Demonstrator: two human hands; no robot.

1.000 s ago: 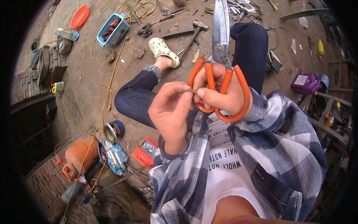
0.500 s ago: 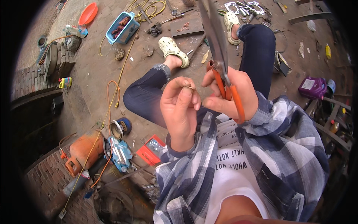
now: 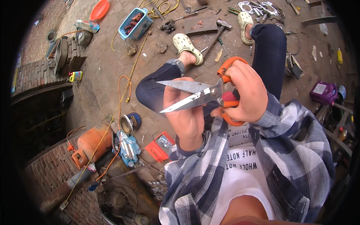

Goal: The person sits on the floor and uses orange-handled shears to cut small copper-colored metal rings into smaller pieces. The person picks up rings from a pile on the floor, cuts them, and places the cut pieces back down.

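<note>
Now I have the right hand (image 3: 250, 90) wrapped around the orange handles (image 3: 233, 122) of the scissors (image 3: 214, 92), their parted blades (image 3: 187, 100) running left from that grip, across the left hand (image 3: 188, 123) just beneath; whether its masked fingertips pinch anything, I cannot tell. Half a second ago the blades pointed forward, clear of that hand

The steel scissors (image 3: 213, 92) were gripped in the right hand (image 3: 248, 93), their orange loop handles (image 3: 233, 122) toward three o'clock and their parted, tapering blades (image 3: 183, 86) toward nine. The lower blade (image 3: 187, 101) was patchy and scuffed; both crossed in front of the left hand (image 3: 188, 122).
</note>
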